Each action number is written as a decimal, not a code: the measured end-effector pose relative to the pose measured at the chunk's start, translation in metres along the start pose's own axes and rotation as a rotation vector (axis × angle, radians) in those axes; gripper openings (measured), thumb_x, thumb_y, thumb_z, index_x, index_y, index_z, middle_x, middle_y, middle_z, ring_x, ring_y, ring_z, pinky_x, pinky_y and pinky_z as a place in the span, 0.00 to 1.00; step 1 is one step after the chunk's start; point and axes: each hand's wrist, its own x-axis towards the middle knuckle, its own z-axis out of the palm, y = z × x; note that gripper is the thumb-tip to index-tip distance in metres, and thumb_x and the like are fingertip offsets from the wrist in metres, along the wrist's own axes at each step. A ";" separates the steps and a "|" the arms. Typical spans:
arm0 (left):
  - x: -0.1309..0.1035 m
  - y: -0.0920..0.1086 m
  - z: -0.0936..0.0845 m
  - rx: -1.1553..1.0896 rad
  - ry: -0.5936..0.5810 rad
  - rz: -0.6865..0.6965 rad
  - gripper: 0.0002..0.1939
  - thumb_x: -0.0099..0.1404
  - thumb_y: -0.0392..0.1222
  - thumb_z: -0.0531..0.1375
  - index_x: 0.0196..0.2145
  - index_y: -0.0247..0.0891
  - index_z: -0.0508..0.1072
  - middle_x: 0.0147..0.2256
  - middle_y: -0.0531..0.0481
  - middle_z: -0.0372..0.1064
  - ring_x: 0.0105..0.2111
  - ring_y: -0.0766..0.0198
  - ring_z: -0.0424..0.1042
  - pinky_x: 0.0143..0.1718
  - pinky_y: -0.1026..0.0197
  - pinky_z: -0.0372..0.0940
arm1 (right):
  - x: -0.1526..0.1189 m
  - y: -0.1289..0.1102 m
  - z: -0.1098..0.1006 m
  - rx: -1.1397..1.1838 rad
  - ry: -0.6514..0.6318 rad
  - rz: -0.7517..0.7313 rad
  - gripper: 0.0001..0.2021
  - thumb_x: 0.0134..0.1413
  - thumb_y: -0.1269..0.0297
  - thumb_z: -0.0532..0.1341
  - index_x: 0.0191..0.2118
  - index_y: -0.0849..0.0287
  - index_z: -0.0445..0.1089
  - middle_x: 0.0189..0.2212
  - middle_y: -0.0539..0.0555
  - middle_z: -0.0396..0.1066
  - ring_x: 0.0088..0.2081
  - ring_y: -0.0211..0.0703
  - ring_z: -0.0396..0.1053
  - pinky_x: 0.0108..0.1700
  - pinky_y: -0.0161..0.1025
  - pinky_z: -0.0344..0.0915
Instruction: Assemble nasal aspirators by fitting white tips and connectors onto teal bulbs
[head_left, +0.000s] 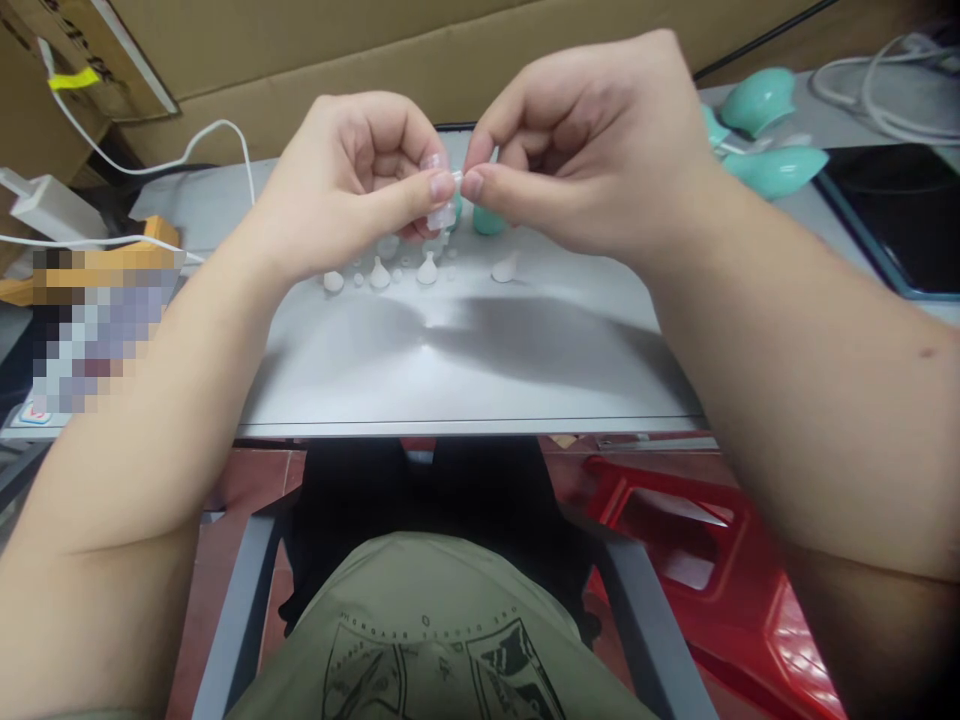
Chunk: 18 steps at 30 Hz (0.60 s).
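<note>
Above the table my left hand [367,165] pinches a small clear plastic piece [442,212] between thumb and fingers. My right hand [577,150] is closed in a pinch right at the clear piece's right side; what lies between its fingertips is too small to make out. Beneath the hands stand several white teardrop-shaped parts with narrow necks, among them one white part [427,270] and, farther right, another white part [505,267] leaning over. Small round white bits lie among them. Behind my right fingers a turquoise part [487,220] is partly hidden.
Larger turquoise pieces [776,172] lie at the right, beside a dark-screened tablet or phone [900,215] and a coiled white cable [877,95]. A white charger plug [56,210] and an orange object [154,240] are at the left. Cardboard [300,45] stands behind; a red stool [720,560] is below.
</note>
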 end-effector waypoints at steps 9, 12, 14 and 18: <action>-0.001 0.005 0.002 0.064 -0.017 -0.001 0.25 0.70 0.62 0.81 0.36 0.39 0.80 0.35 0.44 0.85 0.36 0.56 0.86 0.43 0.46 0.83 | 0.004 -0.010 0.003 0.023 -0.038 0.152 0.13 0.75 0.82 0.67 0.36 0.61 0.79 0.22 0.41 0.71 0.22 0.19 0.61 0.27 0.24 0.55; -0.002 0.004 0.003 0.009 -0.048 0.057 0.19 0.70 0.54 0.82 0.35 0.43 0.80 0.34 0.45 0.86 0.34 0.56 0.86 0.37 0.51 0.83 | 0.006 -0.013 0.002 0.016 -0.057 0.207 0.13 0.74 0.81 0.67 0.35 0.61 0.78 0.22 0.41 0.72 0.22 0.21 0.62 0.25 0.24 0.55; -0.002 0.005 0.003 0.012 -0.034 0.067 0.12 0.70 0.46 0.79 0.35 0.44 0.81 0.33 0.46 0.86 0.33 0.55 0.88 0.35 0.52 0.82 | 0.007 -0.014 0.001 0.027 -0.065 0.229 0.13 0.73 0.81 0.67 0.34 0.61 0.77 0.22 0.42 0.72 0.22 0.22 0.64 0.26 0.24 0.58; -0.004 0.008 0.004 0.089 -0.004 0.046 0.08 0.69 0.44 0.74 0.34 0.45 0.80 0.33 0.47 0.85 0.33 0.52 0.89 0.33 0.51 0.81 | 0.007 -0.014 0.000 0.067 -0.078 0.228 0.15 0.68 0.84 0.63 0.33 0.60 0.76 0.22 0.43 0.72 0.23 0.24 0.64 0.27 0.25 0.60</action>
